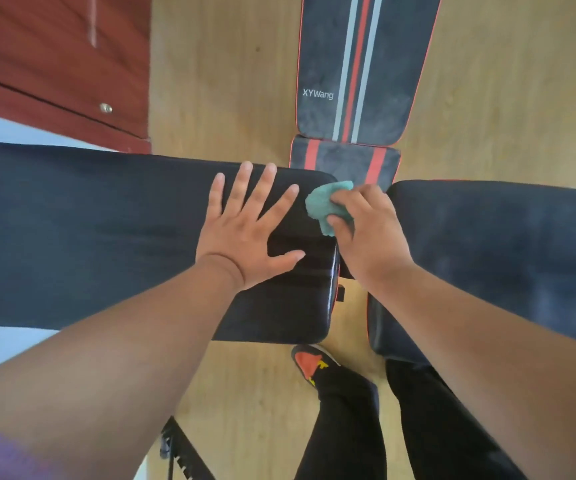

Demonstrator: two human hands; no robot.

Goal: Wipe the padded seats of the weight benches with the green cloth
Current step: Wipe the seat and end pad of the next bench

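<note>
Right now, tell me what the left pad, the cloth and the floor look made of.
Left pad: black vinyl or faux leather, seemingly; its corner by the left hand shines, the rest looks matte and dusty.
Cloth: soft green fabric, maybe microfibre or terry; it bunches in folds in the right hand.
Floor: pale wood or wood-look laminate, with visible grain; which one is unclear.

Green cloth (328, 206): soft, fuzzy, crumpled, matt.
Left bench pad (89, 230): black padded cover, mostly matt, looks dusty; shiny wet-looking patch near its right end.
Right bench pad (508, 258): dark cover, dull, pale dusty smears.
Far bench pad (359, 64): dark cover with red and grey stripes, chalky dull look.
Floor (217, 81): light wood, smooth, faint grain.
Cabinet (54, 57): red-brown wood, smooth; small shiny metal knob (105, 108).
</note>
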